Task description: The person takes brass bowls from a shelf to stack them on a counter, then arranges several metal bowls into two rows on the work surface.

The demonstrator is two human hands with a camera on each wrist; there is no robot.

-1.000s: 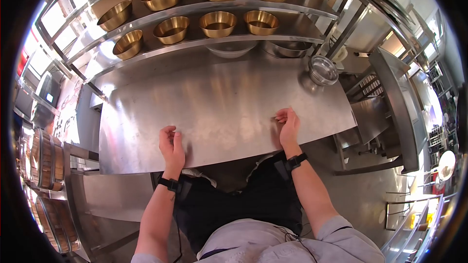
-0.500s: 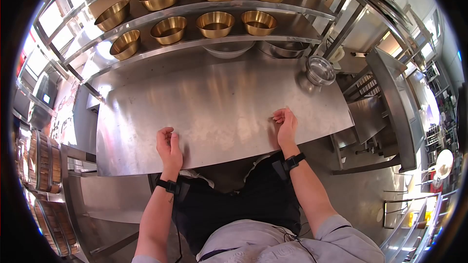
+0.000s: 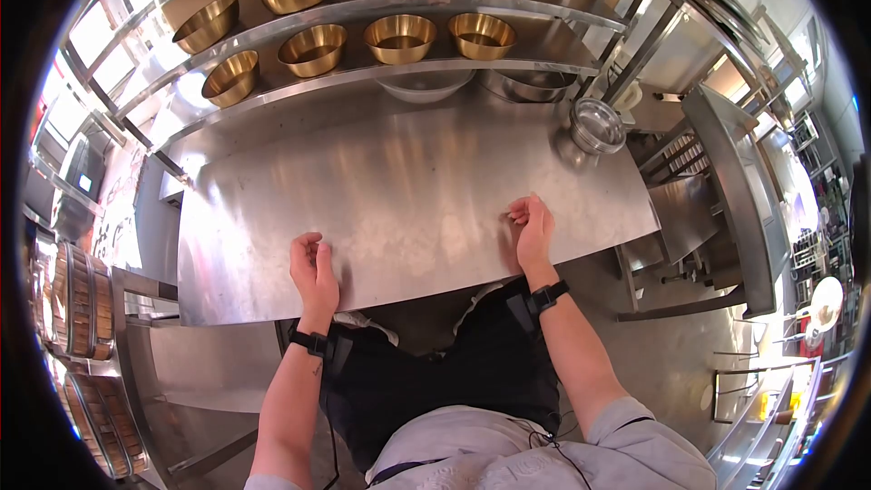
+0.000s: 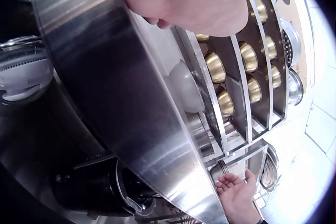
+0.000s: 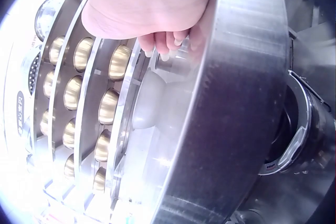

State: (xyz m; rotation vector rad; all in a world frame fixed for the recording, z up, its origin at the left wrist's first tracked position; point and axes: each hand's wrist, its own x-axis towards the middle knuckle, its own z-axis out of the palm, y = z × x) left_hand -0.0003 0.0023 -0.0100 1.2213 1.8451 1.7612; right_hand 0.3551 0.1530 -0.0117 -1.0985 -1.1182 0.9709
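In the head view my left hand [image 3: 314, 276] is at the near edge of the steel table [image 3: 399, 209], left of the middle. Its fingers are loosely curled and hold nothing. My right hand [image 3: 534, 236] is at the same edge farther right, its fingers relaxed and bent inward, also holding nothing. The left wrist view has the left hand [image 4: 184, 1] large at the top and the right hand [image 4: 239, 198] small near the bottom. In the right wrist view, fingertips [image 5: 165, 56] of the right hand show beside the table edge.
Brass-coloured bowls [image 3: 399, 41] line two shelf tiers behind the table. Under the lower shelf are a white bowl [image 3: 425, 89] and a wide metal bowl [image 3: 528, 89]. Stacked metal bowls [image 3: 599, 127] stand at the table's back right. Wooden tubs [image 3: 83, 299] are at far left.
The head view has shifted slightly, so the table and shelves sit a little farther left in it. Both hands keep the same pose at the table's near edge.
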